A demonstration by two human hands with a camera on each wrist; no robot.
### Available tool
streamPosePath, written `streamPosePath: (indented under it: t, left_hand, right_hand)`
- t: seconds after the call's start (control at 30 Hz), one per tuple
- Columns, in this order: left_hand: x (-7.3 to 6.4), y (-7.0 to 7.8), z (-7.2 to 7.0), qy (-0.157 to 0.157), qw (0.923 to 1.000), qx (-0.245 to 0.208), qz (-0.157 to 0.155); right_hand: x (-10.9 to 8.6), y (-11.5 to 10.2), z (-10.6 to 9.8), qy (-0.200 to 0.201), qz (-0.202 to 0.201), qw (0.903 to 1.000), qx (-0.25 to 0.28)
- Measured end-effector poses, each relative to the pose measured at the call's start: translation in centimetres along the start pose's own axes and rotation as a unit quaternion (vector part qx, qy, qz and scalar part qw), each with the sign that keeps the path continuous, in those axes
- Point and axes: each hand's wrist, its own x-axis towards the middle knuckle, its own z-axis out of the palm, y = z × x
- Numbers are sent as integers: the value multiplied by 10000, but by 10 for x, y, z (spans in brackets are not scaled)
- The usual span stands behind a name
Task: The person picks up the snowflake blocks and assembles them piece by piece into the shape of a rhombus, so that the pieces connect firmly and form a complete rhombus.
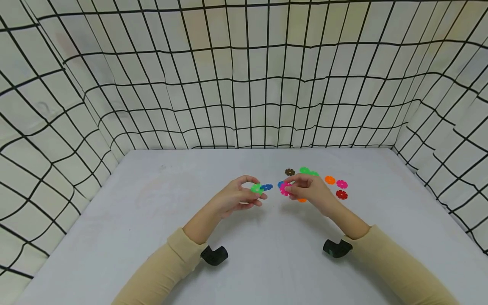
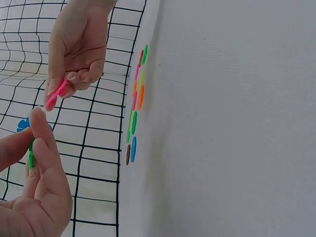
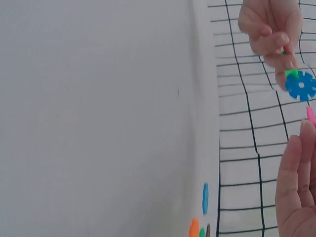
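Observation:
My left hand (image 1: 234,197) pinches a green notched flower-shaped disc (image 1: 257,189) between thumb and fingers. Slotted into its edge is a blue disc (image 1: 267,187), which points toward my other hand; in the right wrist view the blue disc (image 3: 296,91) faces the camera, with a hole at its centre. A pink disc (image 1: 284,189) is pinched in the fingertips of my right hand (image 1: 314,194). Both hands are raised above the table, and the pink disc is apart from the blue one. Fingers partly cover the green disc and the pink disc.
Loose discs lie on the white table (image 1: 126,220) around and beyond my right hand: brown (image 1: 289,172), green (image 1: 304,170), orange (image 1: 329,180), pink (image 1: 342,184), red (image 1: 341,195). Another blue disc (image 1: 280,184) is partly hidden. Black netting (image 1: 248,80) surrounds the back and sides.

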Motion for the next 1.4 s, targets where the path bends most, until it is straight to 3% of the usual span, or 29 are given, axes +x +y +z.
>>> streamPosePath:
  t: [0.2,0.7,1.13,1.4]
  left_hand:
    - [1,0,2,0,10000,28,-23]
    - [3,-3,7,-79,10000,-10,-50]
    - [6,-7,14,393,9992,52,66]
    - [5,-7,16,633,9977,100,206]
  right_hand:
    - [0,-3,10,255,135,9969,728]
    - [-1,-10,23,451,167,9929,1090]
    - [1,-7,31,622,142,9920,1086]
    - [-4,-5,32,560,-191,9939,934]
